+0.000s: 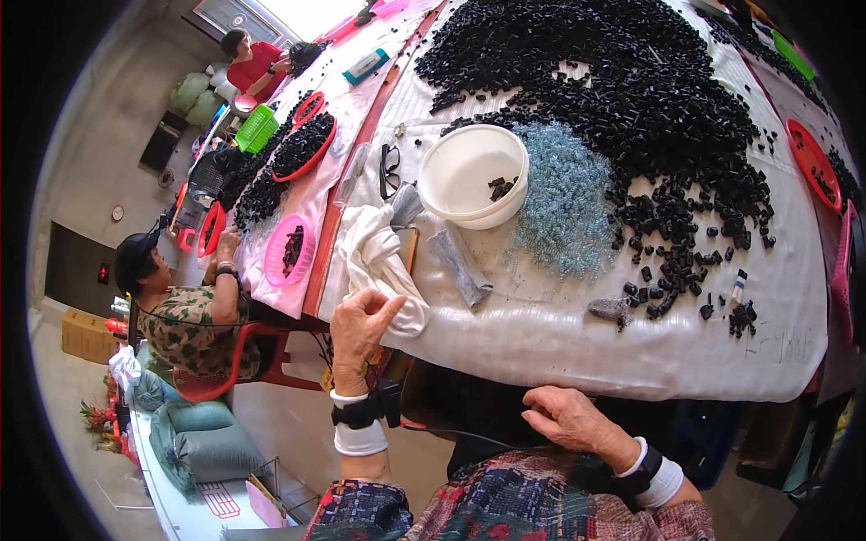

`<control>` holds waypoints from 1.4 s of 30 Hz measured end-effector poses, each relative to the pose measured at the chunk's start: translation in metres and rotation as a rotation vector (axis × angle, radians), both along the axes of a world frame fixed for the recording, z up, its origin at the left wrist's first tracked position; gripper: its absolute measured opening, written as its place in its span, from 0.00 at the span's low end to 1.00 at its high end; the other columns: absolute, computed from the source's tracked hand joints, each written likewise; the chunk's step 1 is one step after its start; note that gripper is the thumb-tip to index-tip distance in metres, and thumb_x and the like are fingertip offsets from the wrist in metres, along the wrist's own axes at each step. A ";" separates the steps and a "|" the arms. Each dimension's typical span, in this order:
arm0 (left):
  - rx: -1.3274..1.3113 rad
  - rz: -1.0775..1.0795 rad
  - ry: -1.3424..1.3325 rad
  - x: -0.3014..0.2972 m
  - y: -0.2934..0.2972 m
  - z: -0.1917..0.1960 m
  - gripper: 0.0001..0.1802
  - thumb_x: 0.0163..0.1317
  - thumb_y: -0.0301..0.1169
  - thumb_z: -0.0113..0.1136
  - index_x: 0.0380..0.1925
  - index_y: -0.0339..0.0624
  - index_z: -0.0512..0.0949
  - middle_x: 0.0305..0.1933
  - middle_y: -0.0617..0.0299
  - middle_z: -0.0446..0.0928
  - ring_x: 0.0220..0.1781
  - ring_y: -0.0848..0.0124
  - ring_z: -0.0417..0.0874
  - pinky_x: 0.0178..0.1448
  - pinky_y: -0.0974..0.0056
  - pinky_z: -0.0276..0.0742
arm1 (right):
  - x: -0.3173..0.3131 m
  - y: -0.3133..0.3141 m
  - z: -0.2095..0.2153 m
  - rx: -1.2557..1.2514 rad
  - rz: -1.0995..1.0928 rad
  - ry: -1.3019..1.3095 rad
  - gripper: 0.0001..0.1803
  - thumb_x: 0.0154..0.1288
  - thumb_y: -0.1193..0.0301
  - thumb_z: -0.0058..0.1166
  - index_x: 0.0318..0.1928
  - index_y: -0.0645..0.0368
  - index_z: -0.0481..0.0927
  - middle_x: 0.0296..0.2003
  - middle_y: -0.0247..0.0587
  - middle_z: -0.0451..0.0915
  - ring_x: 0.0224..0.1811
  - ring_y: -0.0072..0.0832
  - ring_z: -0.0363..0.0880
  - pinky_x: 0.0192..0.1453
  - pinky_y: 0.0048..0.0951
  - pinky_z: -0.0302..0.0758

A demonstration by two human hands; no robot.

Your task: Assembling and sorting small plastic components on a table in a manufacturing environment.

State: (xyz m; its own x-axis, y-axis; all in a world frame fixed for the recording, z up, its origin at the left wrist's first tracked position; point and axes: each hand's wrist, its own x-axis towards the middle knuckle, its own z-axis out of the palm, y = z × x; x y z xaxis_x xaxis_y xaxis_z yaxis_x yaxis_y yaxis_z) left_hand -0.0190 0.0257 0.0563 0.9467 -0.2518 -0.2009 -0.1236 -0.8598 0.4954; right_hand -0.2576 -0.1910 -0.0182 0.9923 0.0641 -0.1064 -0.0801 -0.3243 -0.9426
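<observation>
My left hand (359, 326) is over the near left edge of the table, beside a crumpled white cloth (374, 261). Its thumb and forefinger meet in a pinch, and anything between them is too small to make out. Just in front of the table edge, close to my body, my right hand (575, 418) is closed with its fingers curled under. What it may hold is hidden. Beyond the cloth stands a white plastic bowl (442, 185) with a few black pieces (502, 187) in it. Small clear bluish parts (564, 203) lie heaped against the bowl's right side.
A large pile of small black parts (595, 54) spreads over the sheet-covered table (541, 347). Glasses (390, 171), a grey roll of cloth (458, 269) and a grey pouch (610, 311) lie nearer. One person (189, 311) sits at left by a pink basket (290, 251); another (257, 68) sits farther off.
</observation>
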 end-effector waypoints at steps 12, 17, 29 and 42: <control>0.200 -0.095 -0.464 0.006 0.019 -0.018 0.18 0.46 0.42 0.63 0.34 0.43 0.77 0.38 0.55 0.74 0.44 0.56 0.73 0.51 0.55 0.68 | 0.005 -0.004 0.007 -0.017 -0.025 -0.028 0.12 0.58 0.68 0.53 0.38 0.64 0.75 0.29 0.49 0.77 0.33 0.44 0.77 0.37 0.38 0.73; 0.119 0.047 -0.681 0.039 -0.010 -0.023 0.32 0.46 0.43 0.65 0.53 0.50 0.71 0.58 0.54 0.67 0.61 0.53 0.64 0.62 0.52 0.61 | 0.009 -0.005 0.013 0.003 -0.022 -0.059 0.12 0.58 0.67 0.53 0.38 0.64 0.75 0.29 0.49 0.76 0.33 0.44 0.77 0.37 0.38 0.72; 0.250 -0.203 -0.578 0.034 -0.041 -0.054 0.26 0.46 0.36 0.62 0.50 0.59 0.75 0.70 0.55 0.52 0.69 0.51 0.51 0.68 0.46 0.48 | -0.004 -0.015 0.021 -0.030 -0.044 -0.048 0.13 0.59 0.67 0.52 0.39 0.64 0.75 0.31 0.49 0.77 0.35 0.44 0.77 0.39 0.38 0.73; -0.237 -0.135 -0.740 0.028 -0.032 -0.041 0.24 0.50 0.35 0.68 0.49 0.46 0.76 0.61 0.52 0.64 0.63 0.56 0.63 0.65 0.55 0.58 | -0.027 -0.021 0.026 0.010 -0.069 -0.053 0.13 0.59 0.66 0.50 0.37 0.63 0.74 0.33 0.50 0.76 0.38 0.47 0.75 0.41 0.41 0.72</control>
State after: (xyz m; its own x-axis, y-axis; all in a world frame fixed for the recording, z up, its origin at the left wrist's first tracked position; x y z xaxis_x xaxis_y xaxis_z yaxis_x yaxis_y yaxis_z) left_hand 0.0086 -0.0064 0.0155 0.7715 -0.3317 0.5429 -0.5889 -0.6953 0.4121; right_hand -0.2845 -0.2125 0.0082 0.9986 -0.0038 -0.0535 -0.0520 -0.3100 -0.9493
